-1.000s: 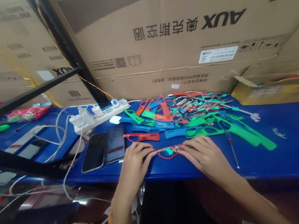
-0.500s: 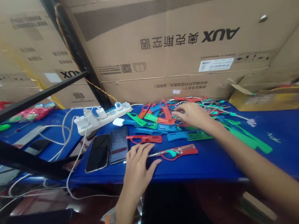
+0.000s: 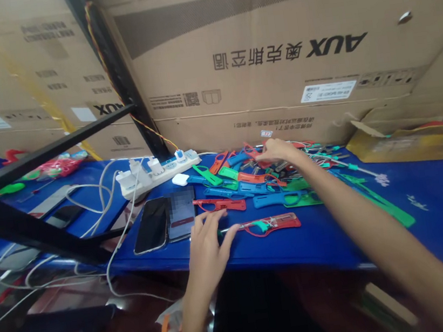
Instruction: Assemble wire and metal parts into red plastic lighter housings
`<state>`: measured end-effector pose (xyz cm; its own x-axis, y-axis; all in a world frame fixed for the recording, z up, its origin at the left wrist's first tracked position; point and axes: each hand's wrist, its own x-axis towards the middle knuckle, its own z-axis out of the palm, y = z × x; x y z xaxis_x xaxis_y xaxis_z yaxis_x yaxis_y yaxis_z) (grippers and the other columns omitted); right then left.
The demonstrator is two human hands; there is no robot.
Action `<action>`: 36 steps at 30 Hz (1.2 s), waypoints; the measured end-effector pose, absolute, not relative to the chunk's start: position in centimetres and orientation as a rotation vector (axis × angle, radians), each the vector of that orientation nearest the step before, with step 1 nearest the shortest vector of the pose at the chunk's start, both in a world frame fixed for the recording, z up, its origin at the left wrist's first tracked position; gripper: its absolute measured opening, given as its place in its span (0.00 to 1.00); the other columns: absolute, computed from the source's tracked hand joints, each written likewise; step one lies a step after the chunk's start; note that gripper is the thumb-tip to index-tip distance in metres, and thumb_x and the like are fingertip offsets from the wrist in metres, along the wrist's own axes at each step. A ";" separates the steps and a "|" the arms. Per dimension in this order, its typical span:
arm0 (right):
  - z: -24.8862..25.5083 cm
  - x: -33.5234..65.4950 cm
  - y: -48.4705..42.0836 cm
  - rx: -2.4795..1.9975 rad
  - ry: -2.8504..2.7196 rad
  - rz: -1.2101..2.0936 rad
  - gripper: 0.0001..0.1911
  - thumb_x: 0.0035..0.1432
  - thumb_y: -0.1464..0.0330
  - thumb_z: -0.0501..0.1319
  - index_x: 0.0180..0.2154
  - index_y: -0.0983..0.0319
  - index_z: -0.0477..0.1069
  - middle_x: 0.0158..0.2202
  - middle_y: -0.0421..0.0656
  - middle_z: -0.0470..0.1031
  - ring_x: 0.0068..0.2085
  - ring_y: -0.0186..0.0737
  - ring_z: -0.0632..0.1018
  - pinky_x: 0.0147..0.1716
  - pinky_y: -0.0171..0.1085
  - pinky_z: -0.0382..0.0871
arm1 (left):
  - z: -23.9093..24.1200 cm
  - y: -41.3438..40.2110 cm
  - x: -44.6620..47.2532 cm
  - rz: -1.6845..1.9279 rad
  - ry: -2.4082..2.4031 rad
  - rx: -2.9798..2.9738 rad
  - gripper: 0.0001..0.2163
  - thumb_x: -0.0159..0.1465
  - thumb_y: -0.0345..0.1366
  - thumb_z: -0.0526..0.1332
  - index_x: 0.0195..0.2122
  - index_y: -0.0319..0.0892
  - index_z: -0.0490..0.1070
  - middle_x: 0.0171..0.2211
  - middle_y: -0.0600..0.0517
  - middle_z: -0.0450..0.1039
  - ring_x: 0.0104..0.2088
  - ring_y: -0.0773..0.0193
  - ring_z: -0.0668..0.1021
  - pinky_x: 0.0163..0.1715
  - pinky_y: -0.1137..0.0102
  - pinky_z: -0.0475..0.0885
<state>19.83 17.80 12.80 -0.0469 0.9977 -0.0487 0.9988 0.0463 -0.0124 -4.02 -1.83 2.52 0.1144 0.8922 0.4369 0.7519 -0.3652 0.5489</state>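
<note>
A red half-shell of a long-nosed lighter (image 3: pixel 288 221), with a teal piece and small parts inside, lies near the table's front edge. My left hand (image 3: pixel 206 238) rests over its thin rod, thumb and fingers apart; the fingertips are partly hidden. Beyond it, a second red lighter shell (image 3: pixel 226 204) and a blue one (image 3: pixel 271 201) lie on the table. At the heap's back, my right hand (image 3: pixel 279 150) reaches down among metal parts (image 3: pixel 282 167) and coloured shells, its fingers closed together. What they pinch is hidden.
Two phones (image 3: pixel 150 225) lie left of my left hand. Behind them is a white power strip (image 3: pixel 161 173) with plugs and cables. Large cardboard boxes (image 3: pixel 234 17) stand along the back. A low open carton (image 3: pixel 414 143) sits right, and a black metal frame (image 3: pixel 29 226) crosses the left.
My right hand has moved back a little within the heap, and its fingers have drawn together. My left thumb now lies nearer the red shell's trigger end. The view has shifted slightly.
</note>
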 end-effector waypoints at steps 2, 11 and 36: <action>13.8 21.2 16.6 2.159 2.284 -0.043 0.21 0.61 0.55 0.59 0.37 0.66 0.80 0.34 0.53 0.81 0.36 0.49 0.81 0.31 0.39 0.68 | 2.5 -1.8 -4.0 1.103 1.628 2.181 0.14 0.71 0.43 0.61 0.55 0.48 0.71 0.51 0.47 0.77 0.56 0.50 0.71 0.54 0.54 0.68; 11.4 23.4 2.7 1.417 2.983 0.407 0.07 0.60 0.65 0.61 0.35 0.61 0.75 0.33 0.46 0.78 0.35 0.45 0.78 0.32 0.41 0.69 | 2.6 -2.1 -4.1 1.181 1.646 2.006 0.15 0.74 0.42 0.55 0.60 0.49 0.68 0.54 0.47 0.74 0.56 0.54 0.73 0.58 0.56 0.68; 2.9 24.6 -1.8 1.610 3.391 0.247 0.17 0.73 0.68 0.55 0.59 0.56 0.72 0.52 0.50 0.78 0.52 0.48 0.78 0.51 0.50 0.73 | 2.9 -2.1 -3.0 1.169 1.410 2.352 0.12 0.75 0.35 0.56 0.57 0.48 0.71 0.48 0.51 0.79 0.48 0.59 0.76 0.54 0.60 0.65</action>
<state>24.56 -1.80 2.88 -0.4814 0.6615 0.5751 0.7377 0.6601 -0.1417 -3.02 -2.11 2.88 0.2497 0.8041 0.5395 0.6790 -0.5426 0.4945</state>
